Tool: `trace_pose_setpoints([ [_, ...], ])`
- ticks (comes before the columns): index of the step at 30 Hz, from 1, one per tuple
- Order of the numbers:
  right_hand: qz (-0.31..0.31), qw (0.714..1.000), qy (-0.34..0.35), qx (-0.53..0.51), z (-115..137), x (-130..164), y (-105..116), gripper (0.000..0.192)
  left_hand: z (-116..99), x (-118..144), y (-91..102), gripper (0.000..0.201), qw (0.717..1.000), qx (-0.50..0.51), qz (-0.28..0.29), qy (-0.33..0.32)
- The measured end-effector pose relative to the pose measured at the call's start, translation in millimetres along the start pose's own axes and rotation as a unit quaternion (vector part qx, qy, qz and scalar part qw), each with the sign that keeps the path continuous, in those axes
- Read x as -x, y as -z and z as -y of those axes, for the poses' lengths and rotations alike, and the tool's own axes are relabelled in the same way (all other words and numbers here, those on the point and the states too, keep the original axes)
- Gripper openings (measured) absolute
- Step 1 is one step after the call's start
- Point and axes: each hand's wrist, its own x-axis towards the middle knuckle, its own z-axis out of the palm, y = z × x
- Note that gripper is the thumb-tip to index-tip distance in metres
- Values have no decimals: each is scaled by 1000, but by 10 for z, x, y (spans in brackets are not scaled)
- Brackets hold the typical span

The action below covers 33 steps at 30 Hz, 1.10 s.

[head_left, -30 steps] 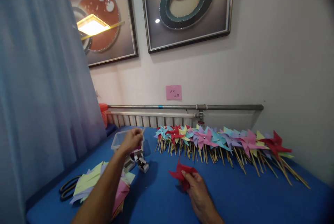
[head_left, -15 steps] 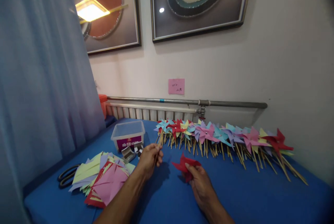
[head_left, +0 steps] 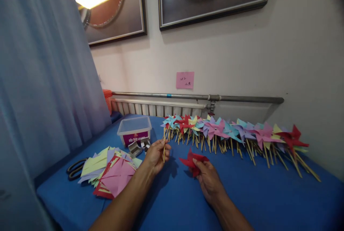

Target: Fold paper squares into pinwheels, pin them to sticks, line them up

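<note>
My left hand is closed round a thin wooden stick, which stands nearly upright between thumb and fingers. To its right, my right hand pinches a folded red paper pinwheel by one side; no stick shows on it. The two hands are apart, both above the blue cloth. Beyond them lies a long row of finished paper pinwheels in several colours, their sticks pointing toward me. Near my left forearm is a pile of cut paper squares, with a pink one on top.
A clear plastic tub with a purple label stands at the back left, small opened boxes in front of it. Black-handled scissors lie left of the paper. A blue curtain hangs at left; a pipe runs along the wall.
The stick in my left hand has turned more upright and shows more clearly. The red pinwheel stays in my right hand, slightly tilted. The camera view has dipped a little.
</note>
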Motion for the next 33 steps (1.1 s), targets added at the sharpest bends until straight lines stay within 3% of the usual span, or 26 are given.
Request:
trace_pose_setpoints([
  [7,0,1000,6,2,-17,-13,19,38,-19,44,-48,17,997,-77,-5,-12],
  [13,5,1000,12,-8,-5,-17,30,37,108,26,-23,27,992,-126,-10,6],
  [19,-10,1000,9,-26,7,-15,27,37,219,-60,57,40,982,-160,-28,-99],
  [25,-30,999,5,-33,-6,-50,58,38,197,-133,121,35,941,-284,-61,-171],
  [33,-6,999,-7,-53,4,-39,62,39,272,-136,96,26,934,-322,-74,-137],
])
